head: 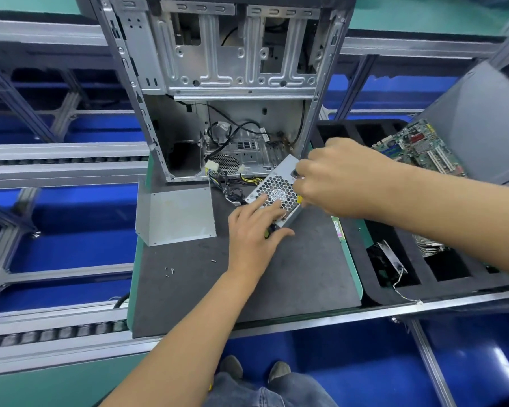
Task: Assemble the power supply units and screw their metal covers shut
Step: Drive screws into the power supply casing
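A small silver power supply unit (pixel 279 183) with a honeycomb fan grille lies tilted on the dark mat (pixel 247 283), its cable bundle (pixel 232 186) trailing left. My left hand (pixel 253 230) lies on it, straight fingers pressing the grille and thumb stretched along the near side. My right hand (pixel 332 177) is curled at the unit's far right end; a dark tip and a yellow bit show under its fingers, and what it holds is mostly hidden. A loose bent metal cover (pixel 177 215) sits on the mat to the left. A few small screws (pixel 169 271) lie on the mat.
An open computer case (pixel 224 83) stands upright behind the unit. A black foam tray (pixel 394 259) on the right holds a motherboard (pixel 420 148), a fan and other parts. Conveyor rails (pixel 56 160) and blue bins flank the bench on the left.
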A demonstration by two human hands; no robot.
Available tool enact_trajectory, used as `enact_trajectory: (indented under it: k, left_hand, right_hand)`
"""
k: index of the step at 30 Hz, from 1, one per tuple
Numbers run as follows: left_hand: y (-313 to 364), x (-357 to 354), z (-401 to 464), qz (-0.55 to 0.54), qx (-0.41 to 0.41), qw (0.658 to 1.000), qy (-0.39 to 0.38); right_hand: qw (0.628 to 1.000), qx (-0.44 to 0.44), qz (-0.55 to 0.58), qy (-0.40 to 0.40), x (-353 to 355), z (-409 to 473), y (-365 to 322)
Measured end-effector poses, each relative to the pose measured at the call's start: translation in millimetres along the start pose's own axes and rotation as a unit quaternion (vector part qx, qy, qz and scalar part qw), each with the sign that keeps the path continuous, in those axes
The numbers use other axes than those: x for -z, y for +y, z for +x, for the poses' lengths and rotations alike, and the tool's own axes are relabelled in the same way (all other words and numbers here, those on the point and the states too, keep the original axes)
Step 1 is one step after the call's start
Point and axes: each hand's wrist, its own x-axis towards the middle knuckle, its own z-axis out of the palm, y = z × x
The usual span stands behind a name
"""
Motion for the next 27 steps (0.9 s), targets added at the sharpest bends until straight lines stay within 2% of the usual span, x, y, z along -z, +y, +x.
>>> enact_trajectory:
  k: [3, 5, 8, 11, 14, 16, 17, 20, 23, 25, 27]
  left_hand:
    - [4, -1, -1, -0.020, 0.054, 0.998, -0.008]
    - [3, 0, 1, -0.042, 0.071, 0.996, -0.021]
    - [6, 0, -1, -0.048, 0.061, 0.997, -0.019]
    - [1, 1, -2, -0.047, 0.075, 0.996, -0.013]
    - [-1, 3, -2, -0.039, 0.072, 0.997, -0.015]
    - [0, 1, -1, -0.041, 0.075, 0.996, -0.015]
    - [1, 0, -2, -0.042, 0.076, 0.996, -0.013]
    - [2, 0, -1, -0.037, 0.064, 0.997, -0.009]
    - [1, 0, -1, -0.022, 0.044, 0.999, -0.012]
    - [0, 2, -1, -0.016, 0.048, 0.999, -0.006]
    - [-3, 4, -2, -0.011, 0.054, 0.998, -0.005]
  right_hand:
    - [1.000, 0.009, -0.012, -0.027, 5, 4, -7]
    - [0.993, -0.060, 0.076, -0.071, 5, 14, -12]
    - [0.951, -0.168, 0.213, -0.148, 11, 24, -6]
    - [0.956, -0.145, 0.191, -0.172, 10, 22, -1]
    - [0.990, -0.041, 0.079, -0.107, 15, 12, 0]
    - [0.998, 0.013, 0.010, -0.067, 16, 11, -1]
    - [0.997, 0.022, 0.005, -0.074, 18, 13, -2]
    - [0.987, -0.031, 0.094, -0.125, 27, 25, -1]
    - [0.955, -0.101, 0.198, -0.195, 29, 37, 6]
    - [0.951, -0.118, 0.191, -0.213, 24, 37, 6]
    - [0.963, -0.104, 0.159, -0.193, 20, 29, 2]
